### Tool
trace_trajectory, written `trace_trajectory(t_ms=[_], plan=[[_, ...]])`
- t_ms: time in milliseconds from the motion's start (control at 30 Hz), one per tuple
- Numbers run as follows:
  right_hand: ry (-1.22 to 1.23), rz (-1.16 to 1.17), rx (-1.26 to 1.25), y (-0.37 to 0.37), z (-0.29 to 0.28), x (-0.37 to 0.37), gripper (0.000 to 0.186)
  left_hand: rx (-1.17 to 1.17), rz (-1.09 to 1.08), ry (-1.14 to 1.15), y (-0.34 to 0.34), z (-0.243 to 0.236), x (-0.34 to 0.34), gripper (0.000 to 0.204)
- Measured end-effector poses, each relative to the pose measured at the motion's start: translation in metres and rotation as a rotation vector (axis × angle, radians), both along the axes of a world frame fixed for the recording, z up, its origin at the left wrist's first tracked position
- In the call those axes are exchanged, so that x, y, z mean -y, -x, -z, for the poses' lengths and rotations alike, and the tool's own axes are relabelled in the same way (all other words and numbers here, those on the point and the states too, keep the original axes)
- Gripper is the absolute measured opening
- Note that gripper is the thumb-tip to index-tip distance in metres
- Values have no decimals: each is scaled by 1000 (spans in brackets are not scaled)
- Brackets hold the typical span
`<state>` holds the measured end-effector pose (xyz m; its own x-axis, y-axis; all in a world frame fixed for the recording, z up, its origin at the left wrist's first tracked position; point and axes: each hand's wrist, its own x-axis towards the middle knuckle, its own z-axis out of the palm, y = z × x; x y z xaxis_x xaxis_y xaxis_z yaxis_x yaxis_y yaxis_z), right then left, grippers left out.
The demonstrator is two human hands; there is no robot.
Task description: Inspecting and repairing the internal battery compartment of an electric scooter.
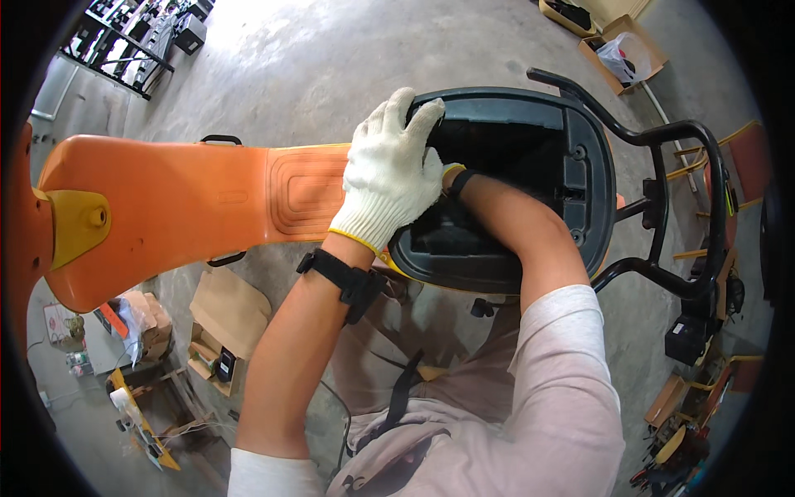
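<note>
An orange scooter body (149, 199) lies horizontally, with a black seat storage compartment (497, 269) at its right end. My left hand (389, 166), in a white knit glove, grips the compartment's left rim with bent fingers. My right hand (452, 176) reaches into the dark compartment; only its yellow glove cuff shows past the wrist strap, and the fingers are hidden behind my left hand and in shadow. A black tubular rack (694, 132) juts out to the right of the compartment.
Open cardboard boxes (228, 311) lie on the concrete floor (315, 58) at lower left, beside a cluttered pile (145, 327). A metal frame (116, 58) stands at upper left. Chairs (741, 161) and tools (671, 451) are at right, another box (600, 62) at upper right.
</note>
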<state>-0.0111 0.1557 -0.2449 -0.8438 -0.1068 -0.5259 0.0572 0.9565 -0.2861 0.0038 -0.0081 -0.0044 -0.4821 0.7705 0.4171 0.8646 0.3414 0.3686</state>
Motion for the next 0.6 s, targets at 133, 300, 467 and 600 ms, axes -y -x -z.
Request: trace_trajectory(t_ms=[133,300,467,600], plan=[[36,132,184,-19,2,-21,41,-16,5,-14,-1,-1,-1,56],[42,176,281,-30,33,-16,40,-8,4,2,0,-4,0,56],[21,180,299,-30,79,-15,40,-24,2,-3,-1,-3,0,57],[-2,158,216,-27,91,-11,40,-5,0,17,-1,-4,0,57]])
